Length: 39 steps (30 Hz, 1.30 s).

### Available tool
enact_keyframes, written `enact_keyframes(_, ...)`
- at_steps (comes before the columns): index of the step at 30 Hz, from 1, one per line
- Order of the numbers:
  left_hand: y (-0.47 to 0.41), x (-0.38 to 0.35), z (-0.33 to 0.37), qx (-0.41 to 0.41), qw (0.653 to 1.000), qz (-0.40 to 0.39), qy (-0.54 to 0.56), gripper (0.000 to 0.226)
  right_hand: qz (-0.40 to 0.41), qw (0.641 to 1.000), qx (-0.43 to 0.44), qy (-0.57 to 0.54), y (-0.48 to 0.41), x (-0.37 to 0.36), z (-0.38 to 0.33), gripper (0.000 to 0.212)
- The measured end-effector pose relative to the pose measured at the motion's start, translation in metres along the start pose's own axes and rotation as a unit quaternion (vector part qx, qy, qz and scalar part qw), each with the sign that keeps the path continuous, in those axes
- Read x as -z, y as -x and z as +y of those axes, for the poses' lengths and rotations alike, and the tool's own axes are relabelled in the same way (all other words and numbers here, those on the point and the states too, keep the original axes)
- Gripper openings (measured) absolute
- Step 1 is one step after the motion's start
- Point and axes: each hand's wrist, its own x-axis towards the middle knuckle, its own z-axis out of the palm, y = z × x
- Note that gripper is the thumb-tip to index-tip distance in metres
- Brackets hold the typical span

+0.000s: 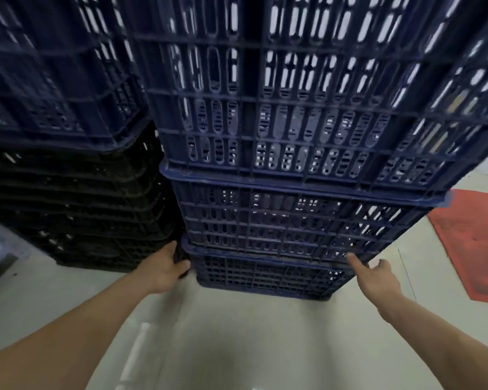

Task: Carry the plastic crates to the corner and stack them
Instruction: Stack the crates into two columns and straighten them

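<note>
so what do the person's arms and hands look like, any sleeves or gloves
The left hand and right hand are bare: no gloves, and no watch, ring or wristband shows. No sleeve shows on either arm as far as the picture's edge.

i see blue crates (293,215) | slotted, upright, stacked three high on the floor (237,333) | black crates (82,206) stacked just left
</note>
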Motion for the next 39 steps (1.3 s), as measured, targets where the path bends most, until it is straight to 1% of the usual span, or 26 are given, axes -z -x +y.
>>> enact_keyframes(2, 0.026, 0.023, -0.001, 0.007, 1.000, -0.011, -0.008, 0.058, -0.021, 0.999, 0.016, 0.045, 0.022, 0.008, -0.018, 0.070)
enact_keyframes(4, 0.053, 0.045, -0.001, 0.023, 1.000, -0.021, -0.004, 0.057, -0.063, 0.992, 0.043, 0.102, 0.048, 0.018, -0.040, 0.054)
enact_keyframes(7, 0.093, 0.084, 0.006, 0.058, 0.997, -0.032, -0.038, 0.065, -0.127, 0.977, 0.076, 0.152, 0.089, 0.030, -0.076, 0.045)
enact_keyframes(9, 0.120, 0.114, 0.011, 0.084, 0.994, -0.032, -0.056, 0.073, -0.157, 0.969, 0.089, 0.169, 0.119, 0.038, -0.105, 0.046)
enact_keyframes(11, 0.144, 0.144, 0.014, 0.100, 0.993, -0.029, -0.049, 0.079, -0.186, 0.956, 0.104, 0.203, 0.146, 0.045, -0.135, 0.051)
enact_keyframes(15, 0.192, 0.207, 0.031, 0.131, 0.991, -0.009, -0.035, 0.079, -0.218, 0.937, 0.118, 0.245, 0.198, 0.060, -0.200, 0.067)
enact_keyframes(17, 0.213, 0.238, 0.041, 0.136, 0.990, -0.003, -0.035, 0.078, -0.233, 0.930, 0.131, 0.252, 0.220, 0.066, -0.229, 0.079)
enact_keyframes(18, 0.223, 0.254, 0.047, 0.135, 0.990, 0.003, -0.033, 0.078, -0.242, 0.925, 0.142, 0.258, 0.232, 0.071, -0.245, 0.081)
enact_keyframes(21, 0.249, 0.300, 0.063, 0.134, 0.991, 0.005, -0.010, 0.076, -0.267, 0.901, 0.181, 0.289, 0.266, 0.083, -0.290, 0.078)
enact_keyframes(23, 0.265, 0.330, 0.075, 0.134, 0.991, 0.014, 0.005, 0.074, -0.282, 0.882, 0.208, 0.315, 0.288, 0.091, -0.320, 0.080)
enact_keyframes(27, 0.287, 0.384, 0.087, 0.147, 0.988, 0.024, 0.037, 0.078, -0.304, 0.854, 0.257, 0.335, 0.324, 0.107, -0.375, 0.083)
enact_keyframes(30, 0.302, 0.419, 0.092, 0.149, 0.988, 0.032, 0.036, 0.080, -0.319, 0.834, 0.291, 0.345, 0.345, 0.118, -0.414, 0.081)
enact_keyframes(35, 0.317, 0.459, 0.100, 0.146, 0.988, 0.056, 0.011, 0.082, -0.299, 0.809, 0.357, 0.357, 0.365, 0.128, -0.467, 0.070)
enact_keyframes(39, 0.321, 0.478, 0.111, 0.149, 0.987, 0.063, 0.007, 0.080, -0.280, 0.796, 0.396, 0.362, 0.362, 0.130, -0.501, 0.063)
